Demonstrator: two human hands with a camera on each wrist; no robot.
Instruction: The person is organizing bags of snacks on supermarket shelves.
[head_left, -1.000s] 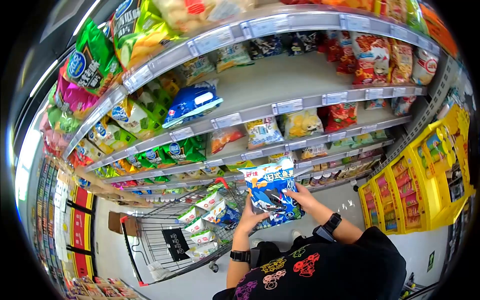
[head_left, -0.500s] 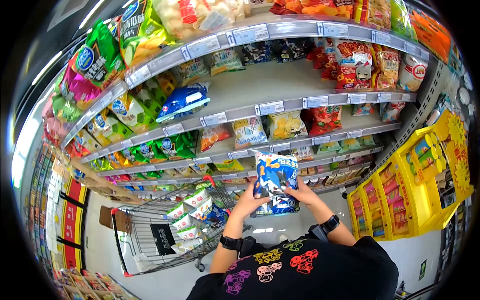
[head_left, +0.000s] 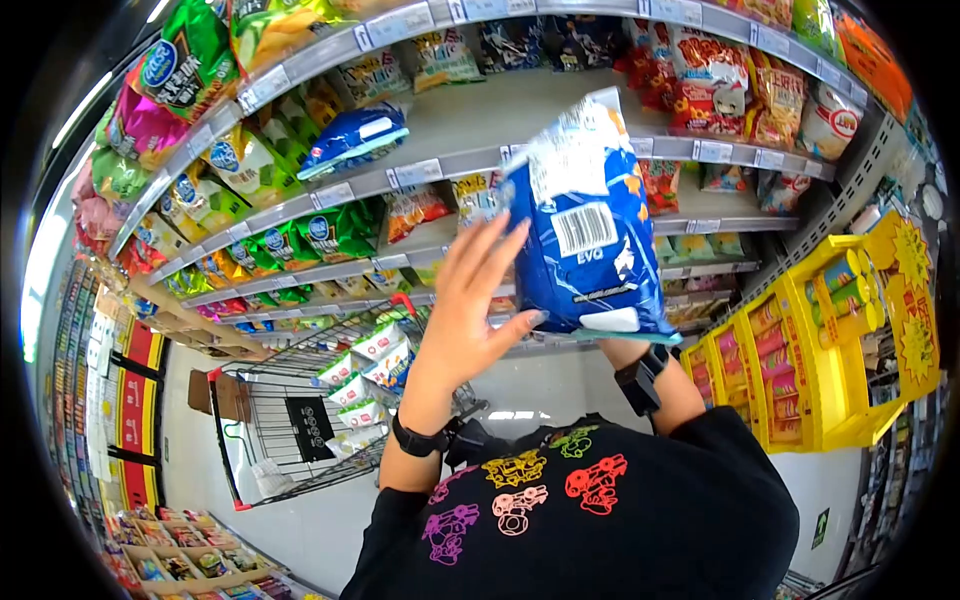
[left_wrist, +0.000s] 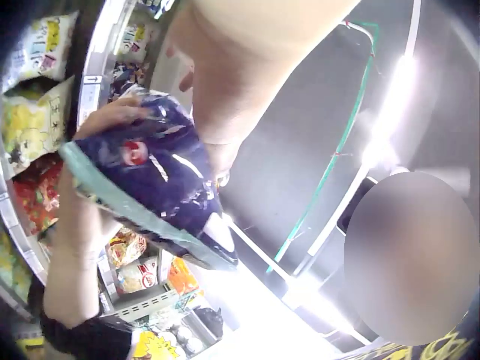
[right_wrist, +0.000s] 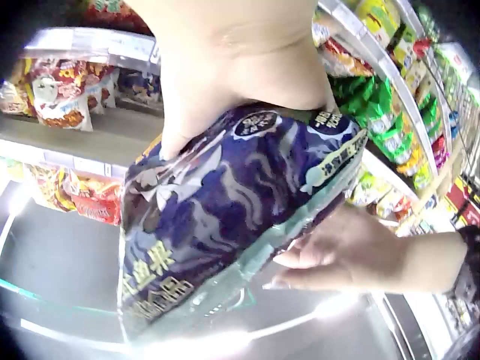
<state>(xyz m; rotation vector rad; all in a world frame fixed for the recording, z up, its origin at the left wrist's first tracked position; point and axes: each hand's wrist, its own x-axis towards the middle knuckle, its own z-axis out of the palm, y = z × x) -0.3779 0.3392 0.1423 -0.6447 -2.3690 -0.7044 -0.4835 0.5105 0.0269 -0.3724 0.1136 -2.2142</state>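
Observation:
A blue bag of snacks [head_left: 590, 240] is held up before the shelves, its back with a white label and a barcode toward the head camera. My right hand [right_wrist: 244, 79] grips it from the far side; in the head view most of that hand is hidden behind the bag. In the right wrist view the printed front of the bag shows under the thumb. My left hand [head_left: 465, 310] has its fingers spread at the bag's left edge, the thumb tip close to the lower corner.
A shopping cart [head_left: 310, 400] holding several white-and-green snack bags [head_left: 360, 385] stands at the left. Shelves [head_left: 480, 110] of bagged snacks curve ahead, with another blue bag [head_left: 355, 140] lying on one. A yellow display rack [head_left: 790, 350] stands at the right.
The bag has come up higher and turned from its front to its back. My left hand has let go and spread its fingers, while the right hand keeps hold.

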